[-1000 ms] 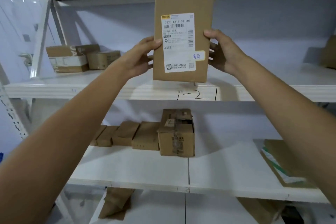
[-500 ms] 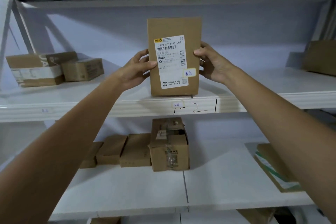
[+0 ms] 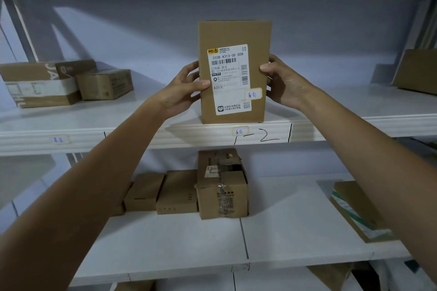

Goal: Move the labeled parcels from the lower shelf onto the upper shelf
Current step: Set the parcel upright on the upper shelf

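so, done: labeled parcel (image 3: 234, 73) upright at upper shelf (image 3: 142, 136) front edge.
hands: left hand (image 3: 183, 88), right hand (image 3: 282, 82) clasp its sides.
left: taped carton (image 3: 222, 192), lower shelf (image 3: 283, 231).

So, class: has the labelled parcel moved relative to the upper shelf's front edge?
Yes. The labelled parcel has come down toward the upper shelf; its bottom now meets the edge.

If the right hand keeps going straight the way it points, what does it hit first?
The right hand already grips the upright brown cardboard parcel. Pushed onward with it, probably only the bare white upper shelf, then the pale back wall; depth unclear.
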Demonstrator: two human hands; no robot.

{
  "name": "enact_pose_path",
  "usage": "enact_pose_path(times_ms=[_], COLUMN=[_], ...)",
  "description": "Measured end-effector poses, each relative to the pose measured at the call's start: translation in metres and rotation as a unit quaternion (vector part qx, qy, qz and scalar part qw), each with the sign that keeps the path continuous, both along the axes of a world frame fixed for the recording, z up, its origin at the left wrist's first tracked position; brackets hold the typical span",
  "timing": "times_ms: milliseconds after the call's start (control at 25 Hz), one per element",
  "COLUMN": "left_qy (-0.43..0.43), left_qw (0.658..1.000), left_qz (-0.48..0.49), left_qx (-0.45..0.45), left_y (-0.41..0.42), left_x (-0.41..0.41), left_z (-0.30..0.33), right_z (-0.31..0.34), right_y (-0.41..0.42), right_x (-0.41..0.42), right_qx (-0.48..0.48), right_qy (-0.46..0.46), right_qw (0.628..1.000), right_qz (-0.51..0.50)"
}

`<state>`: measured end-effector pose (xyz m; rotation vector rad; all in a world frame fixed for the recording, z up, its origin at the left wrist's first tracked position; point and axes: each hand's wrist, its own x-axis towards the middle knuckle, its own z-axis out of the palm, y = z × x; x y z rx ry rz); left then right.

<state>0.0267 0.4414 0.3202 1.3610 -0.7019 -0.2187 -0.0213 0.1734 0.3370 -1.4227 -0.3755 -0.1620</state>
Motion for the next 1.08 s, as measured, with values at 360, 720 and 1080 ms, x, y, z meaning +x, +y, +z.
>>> enact_pose_path(times_ms=[360,720,1080], left_qy=[-0.007,-0.194,-0.157], left_qw=[0.999,0.961,0.979], left_qz=[0.037,0.175,-0.088], left_qx=[0.021,-0.089,0.095], left_y=[0.001,0.005,-0.157], left_x=[-0.013,-0.079,-0.152], left_z=[0.006,0.055,-0.036], right_z=[0.002,-0.021,-0.082], right_y=[0.001,-0.035,-0.107], right_x=[-0.008,-0.045,-0.121], right_qx=[-0.020,0.071,0.158], right_qy=[0.018,-0.017,0.035], right_qw=[0.999,0.979,0.928], right_qz=[-0.026,-0.191,-0.335])
